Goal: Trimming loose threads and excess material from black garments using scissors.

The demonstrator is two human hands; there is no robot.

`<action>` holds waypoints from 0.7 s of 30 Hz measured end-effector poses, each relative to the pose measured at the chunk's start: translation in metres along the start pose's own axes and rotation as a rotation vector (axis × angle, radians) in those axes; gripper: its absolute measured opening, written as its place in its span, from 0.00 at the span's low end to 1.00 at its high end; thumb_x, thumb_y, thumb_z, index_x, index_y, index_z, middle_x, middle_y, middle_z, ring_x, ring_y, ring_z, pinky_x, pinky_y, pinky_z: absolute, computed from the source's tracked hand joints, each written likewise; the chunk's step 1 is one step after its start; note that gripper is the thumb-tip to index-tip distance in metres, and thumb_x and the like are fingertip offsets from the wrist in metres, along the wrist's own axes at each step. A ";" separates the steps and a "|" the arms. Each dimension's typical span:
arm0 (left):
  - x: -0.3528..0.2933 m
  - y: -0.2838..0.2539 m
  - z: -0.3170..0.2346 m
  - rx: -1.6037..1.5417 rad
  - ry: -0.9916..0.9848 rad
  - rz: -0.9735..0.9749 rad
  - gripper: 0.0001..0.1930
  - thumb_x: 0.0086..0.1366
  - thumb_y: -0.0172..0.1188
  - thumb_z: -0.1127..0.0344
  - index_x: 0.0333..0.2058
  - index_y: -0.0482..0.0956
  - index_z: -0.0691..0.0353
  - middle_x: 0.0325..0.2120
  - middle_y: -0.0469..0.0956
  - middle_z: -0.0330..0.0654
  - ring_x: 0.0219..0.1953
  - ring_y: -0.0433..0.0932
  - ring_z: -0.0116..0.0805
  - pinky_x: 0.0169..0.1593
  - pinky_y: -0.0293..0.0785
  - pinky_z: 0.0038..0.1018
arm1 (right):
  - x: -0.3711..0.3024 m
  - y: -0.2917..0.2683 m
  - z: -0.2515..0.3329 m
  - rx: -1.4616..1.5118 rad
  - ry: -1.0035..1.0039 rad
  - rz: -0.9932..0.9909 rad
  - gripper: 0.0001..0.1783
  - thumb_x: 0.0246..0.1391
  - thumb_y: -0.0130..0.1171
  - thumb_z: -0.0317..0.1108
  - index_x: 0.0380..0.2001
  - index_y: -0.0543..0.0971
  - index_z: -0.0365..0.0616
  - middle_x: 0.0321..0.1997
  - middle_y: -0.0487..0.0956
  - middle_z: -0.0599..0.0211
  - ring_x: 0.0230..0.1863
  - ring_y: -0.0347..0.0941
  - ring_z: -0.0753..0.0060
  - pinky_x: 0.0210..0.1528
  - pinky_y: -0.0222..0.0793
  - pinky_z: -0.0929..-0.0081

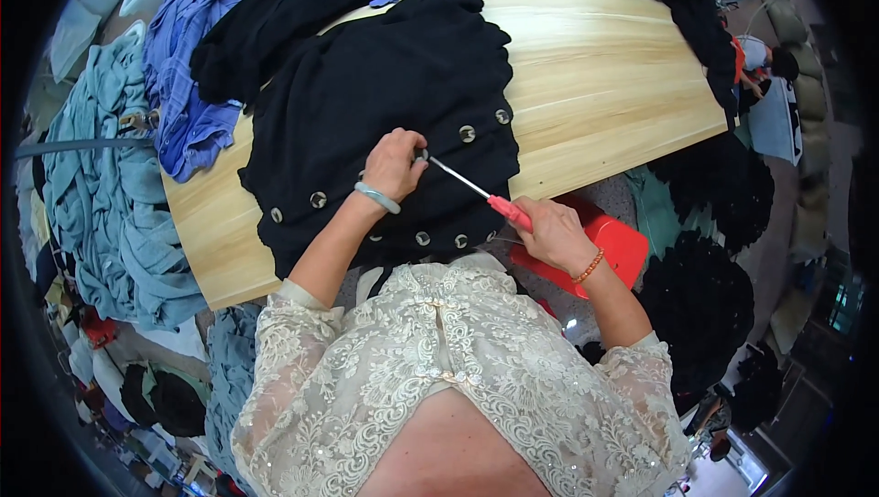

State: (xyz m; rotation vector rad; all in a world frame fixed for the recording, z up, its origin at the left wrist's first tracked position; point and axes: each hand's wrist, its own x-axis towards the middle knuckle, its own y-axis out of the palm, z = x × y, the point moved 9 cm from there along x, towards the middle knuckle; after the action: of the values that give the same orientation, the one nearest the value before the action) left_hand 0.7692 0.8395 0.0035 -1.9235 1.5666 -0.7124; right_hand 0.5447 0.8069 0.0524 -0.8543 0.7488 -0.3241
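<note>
In the head view, the black garment (366, 85) lay across the wood-grain desk (613, 76) beneath the left hand (396, 166), fingertips pinched, perhaps on a button. The right hand (554, 233) clasped a red-handled screwdriver-like tool (509, 212), its shaft slanting up-left toward that pinch, contact unclear. Round two-tone buttons (468, 134) dotted the scallop-edged cloth.

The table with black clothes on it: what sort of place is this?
Probably a clothing workshop: a black garment with buttons lies on the table, teal cloth is heaped at left, black bundles at right.
</note>
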 end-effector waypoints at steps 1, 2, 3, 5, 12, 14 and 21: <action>0.002 0.002 0.006 -0.025 -0.047 0.050 0.15 0.50 0.68 0.76 0.36 0.75 0.63 0.30 0.75 0.45 0.34 0.76 0.43 0.40 0.73 0.34 | 0.000 0.004 -0.001 -0.004 0.026 0.047 0.11 0.57 0.56 0.37 0.41 0.75 0.46 0.30 0.79 0.49 0.37 0.77 0.43 0.39 0.72 0.50; 0.004 0.001 0.007 -0.083 -0.085 0.099 0.13 0.49 0.67 0.77 0.34 0.75 0.63 0.27 0.74 0.44 0.33 0.75 0.43 0.39 0.73 0.33 | -0.001 0.008 0.002 -0.005 0.050 0.097 0.11 0.57 0.56 0.38 0.40 0.75 0.46 0.30 0.79 0.49 0.37 0.77 0.43 0.39 0.72 0.50; 0.002 0.003 0.007 -0.067 -0.046 0.129 0.13 0.48 0.66 0.78 0.33 0.75 0.63 0.27 0.73 0.44 0.32 0.75 0.43 0.39 0.73 0.33 | -0.002 0.014 0.005 0.015 0.036 0.097 0.11 0.56 0.57 0.38 0.40 0.75 0.45 0.30 0.79 0.50 0.37 0.77 0.43 0.39 0.72 0.50; -0.001 0.005 0.002 -0.037 -0.015 0.191 0.11 0.48 0.66 0.78 0.31 0.75 0.62 0.26 0.73 0.43 0.34 0.74 0.42 0.39 0.72 0.33 | -0.006 0.016 0.008 0.069 0.012 0.068 0.11 0.56 0.57 0.37 0.40 0.75 0.45 0.30 0.79 0.50 0.37 0.77 0.43 0.40 0.72 0.50; 0.030 0.012 -0.058 -0.019 0.231 -0.016 0.21 0.49 0.69 0.72 0.44 0.76 0.61 0.39 0.73 0.44 0.40 0.75 0.45 0.44 0.74 0.35 | -0.029 -0.006 -0.030 0.214 0.028 -0.180 0.13 0.55 0.57 0.34 0.44 0.77 0.46 0.36 0.78 0.53 0.42 0.75 0.47 0.44 0.72 0.55; 0.045 0.037 -0.056 0.011 0.155 0.048 0.22 0.50 0.69 0.72 0.46 0.76 0.62 0.42 0.72 0.46 0.39 0.76 0.45 0.44 0.75 0.35 | -0.035 -0.009 -0.043 0.206 0.074 -0.211 0.13 0.58 0.56 0.34 0.45 0.77 0.45 0.35 0.77 0.52 0.39 0.73 0.48 0.43 0.71 0.56; 0.051 0.051 -0.046 0.028 0.135 0.065 0.19 0.50 0.69 0.72 0.42 0.77 0.60 0.37 0.70 0.45 0.41 0.75 0.45 0.43 0.75 0.37 | -0.046 -0.009 -0.067 0.170 0.154 -0.248 0.11 0.59 0.56 0.35 0.43 0.76 0.44 0.32 0.76 0.52 0.38 0.73 0.48 0.41 0.70 0.55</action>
State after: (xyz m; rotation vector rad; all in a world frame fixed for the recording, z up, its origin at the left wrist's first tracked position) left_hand 0.7108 0.7775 0.0035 -1.8288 1.6829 -0.8475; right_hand 0.4645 0.7886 0.0518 -0.7671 0.7466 -0.6711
